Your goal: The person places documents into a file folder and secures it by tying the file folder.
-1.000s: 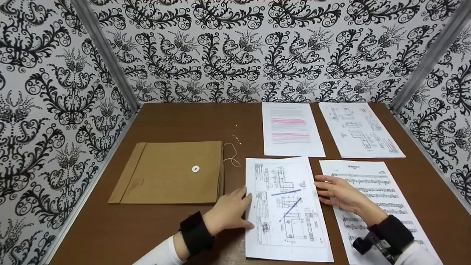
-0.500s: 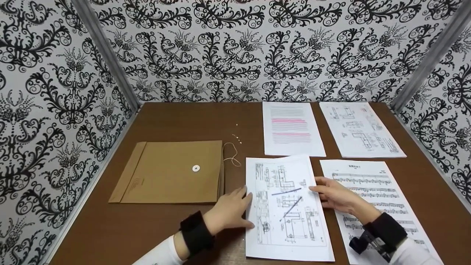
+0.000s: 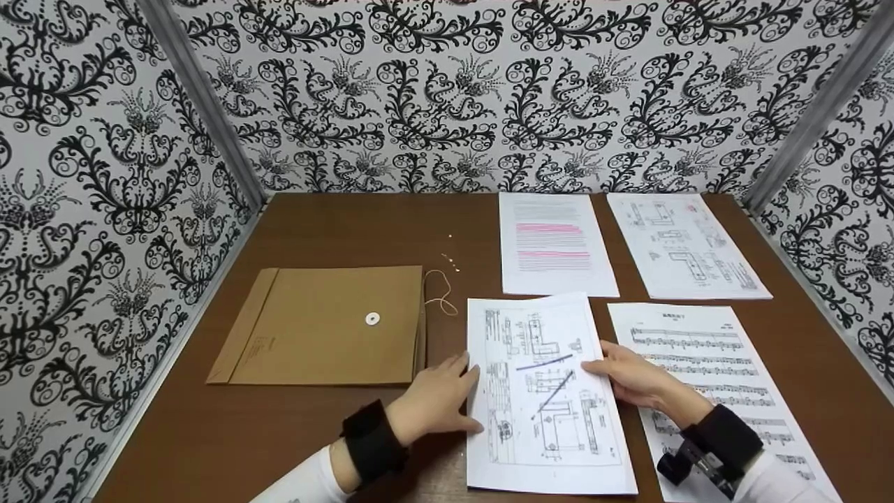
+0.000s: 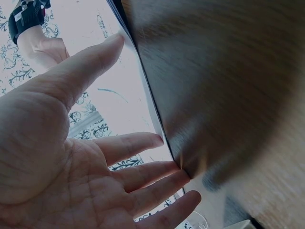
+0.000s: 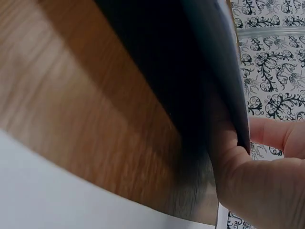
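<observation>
A white sheet with a technical drawing [image 3: 541, 426] lies on the brown table [image 3: 363, 223] in front of me. My left hand [image 3: 436, 402] rests beside its left edge, fingers straight and touching the paper; the left wrist view shows the open palm [image 4: 95, 162] with fingertips at the sheet's edge [image 4: 124, 109]. My right hand [image 3: 632, 381] pinches the sheet's right edge. In the right wrist view the thumb [image 5: 248, 191] sits under the lifted, shadowed paper [image 5: 190, 71].
A tan string-tie envelope [image 3: 321, 328] lies to the left, its string [image 3: 438, 290] loose. Sheet music [image 3: 719, 363] lies under my right forearm. A text page with pink highlights [image 3: 555, 244] and another drawing page [image 3: 684, 244] lie farther back. Patterned walls enclose three sides.
My right hand slid left off the sheet music onto the drawing sheet's right edge and took hold of it. The sheet shifted slightly. My left hand stayed put.
</observation>
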A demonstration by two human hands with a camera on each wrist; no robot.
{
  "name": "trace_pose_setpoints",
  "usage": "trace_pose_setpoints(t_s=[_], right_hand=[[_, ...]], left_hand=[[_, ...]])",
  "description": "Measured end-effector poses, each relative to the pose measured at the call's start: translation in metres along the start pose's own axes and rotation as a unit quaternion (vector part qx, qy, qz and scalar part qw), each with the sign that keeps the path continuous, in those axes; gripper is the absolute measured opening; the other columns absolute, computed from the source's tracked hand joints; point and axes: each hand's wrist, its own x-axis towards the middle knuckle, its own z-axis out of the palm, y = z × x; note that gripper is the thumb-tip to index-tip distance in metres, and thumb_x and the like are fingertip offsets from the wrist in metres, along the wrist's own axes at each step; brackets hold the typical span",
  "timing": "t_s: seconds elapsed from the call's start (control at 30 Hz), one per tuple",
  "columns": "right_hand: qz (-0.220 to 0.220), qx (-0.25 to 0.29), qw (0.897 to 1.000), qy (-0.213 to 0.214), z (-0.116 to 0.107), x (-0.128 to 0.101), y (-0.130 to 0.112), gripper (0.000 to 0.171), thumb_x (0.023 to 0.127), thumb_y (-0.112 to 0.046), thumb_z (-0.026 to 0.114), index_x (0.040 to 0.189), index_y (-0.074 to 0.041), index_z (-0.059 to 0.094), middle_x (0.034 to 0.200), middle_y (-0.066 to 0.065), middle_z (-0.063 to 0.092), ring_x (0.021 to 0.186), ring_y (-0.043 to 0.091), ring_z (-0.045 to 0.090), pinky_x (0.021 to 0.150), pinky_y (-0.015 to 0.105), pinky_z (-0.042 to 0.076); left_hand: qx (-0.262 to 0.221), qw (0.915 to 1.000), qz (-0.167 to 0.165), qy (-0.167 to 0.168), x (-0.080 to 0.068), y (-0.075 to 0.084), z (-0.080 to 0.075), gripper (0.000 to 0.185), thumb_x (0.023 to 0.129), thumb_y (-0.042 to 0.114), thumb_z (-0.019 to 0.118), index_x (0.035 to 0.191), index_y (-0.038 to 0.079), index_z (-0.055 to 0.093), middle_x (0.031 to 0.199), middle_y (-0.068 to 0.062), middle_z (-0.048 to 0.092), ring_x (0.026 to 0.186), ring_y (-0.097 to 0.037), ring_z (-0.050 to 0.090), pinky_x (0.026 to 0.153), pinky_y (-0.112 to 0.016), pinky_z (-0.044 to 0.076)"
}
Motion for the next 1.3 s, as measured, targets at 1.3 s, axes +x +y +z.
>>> trace_pose_setpoints(t_s=[1.3], right_hand=[[-0.075,0.006,0.997,0.033,0.009,-0.01,-0.011,0.068,0.106,-0.006,0.048,0.152,0.021,0.006,0.113,-0.002,0.075,0.096,0.013,0.076,0.085,0.027,0.062]], left_hand=[[-0.053,0.9978,-0.023,-0.032,0.004,-0.004,-0.004,0.081,0.09,0.056,0.07,0.151,0.007,0.049,0.158,-0.017,0.048,0.146,-0.033,0.049,0.114,-0.048,0.048]])
